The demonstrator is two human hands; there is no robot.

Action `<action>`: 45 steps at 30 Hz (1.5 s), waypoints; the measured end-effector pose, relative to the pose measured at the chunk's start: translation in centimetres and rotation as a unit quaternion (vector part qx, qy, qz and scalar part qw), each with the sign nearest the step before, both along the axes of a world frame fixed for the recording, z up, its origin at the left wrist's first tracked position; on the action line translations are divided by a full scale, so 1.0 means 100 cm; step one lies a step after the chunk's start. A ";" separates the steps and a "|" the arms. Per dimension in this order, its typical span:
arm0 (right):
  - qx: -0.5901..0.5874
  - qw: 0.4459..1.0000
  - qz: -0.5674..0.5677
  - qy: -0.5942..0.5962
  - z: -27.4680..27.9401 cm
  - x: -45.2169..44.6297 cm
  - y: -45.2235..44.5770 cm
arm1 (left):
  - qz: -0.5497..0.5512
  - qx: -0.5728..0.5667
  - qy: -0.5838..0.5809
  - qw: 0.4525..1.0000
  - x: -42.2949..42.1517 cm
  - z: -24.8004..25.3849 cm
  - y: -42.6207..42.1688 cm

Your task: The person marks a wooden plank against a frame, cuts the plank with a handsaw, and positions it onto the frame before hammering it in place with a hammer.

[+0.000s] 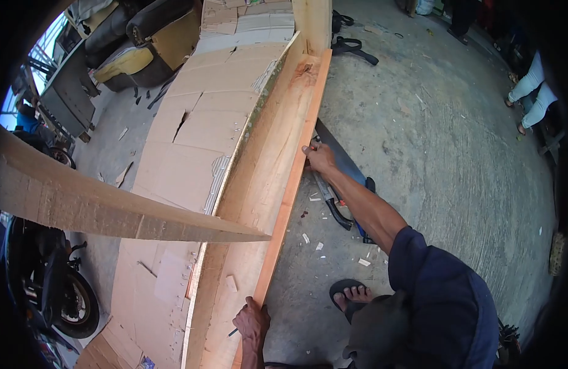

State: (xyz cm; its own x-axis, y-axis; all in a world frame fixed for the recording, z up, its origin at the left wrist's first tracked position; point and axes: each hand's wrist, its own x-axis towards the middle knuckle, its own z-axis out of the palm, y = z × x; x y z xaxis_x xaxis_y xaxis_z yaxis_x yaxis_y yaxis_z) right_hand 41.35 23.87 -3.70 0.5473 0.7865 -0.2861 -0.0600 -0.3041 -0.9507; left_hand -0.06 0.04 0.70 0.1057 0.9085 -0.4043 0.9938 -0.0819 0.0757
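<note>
A long reddish wooden strip (296,166) runs along the near edge of a wooden frame (259,166). My right hand (321,158) is closed on the strip about midway along it, thumb on top and fingers over the outer side. Lower down, my left hand (252,321) is also closed on the strip. A thin blue-tipped stick (233,333), perhaps a pencil, pokes out beside the left hand; its other end is hidden. Between the hands, a wide board (130,215) crosses the frame and ends at the strip. A small wood offcut (231,283) lies inside the frame.
Flattened cardboard (173,147) covers the surface left of the frame. A handsaw (340,150) and a black-handled tool (338,212) lie on the concrete floor (444,172) among wood chips. A motorcycle (56,289) stands at left; a person's legs (533,92) show at right.
</note>
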 end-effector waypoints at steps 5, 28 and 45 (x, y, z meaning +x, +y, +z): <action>-0.012 0.998 0.005 -0.064 0.020 -0.003 -0.005 | 0.007 0.003 0.033 0.999 -0.004 -0.006 -0.006; -0.020 1.000 -0.017 -0.018 0.009 -0.003 0.009 | 0.011 -0.055 0.066 0.996 0.004 0.000 0.001; 0.004 0.999 0.041 0.031 -0.002 0.004 0.024 | 0.133 0.024 -0.047 0.990 -0.010 -0.001 -0.016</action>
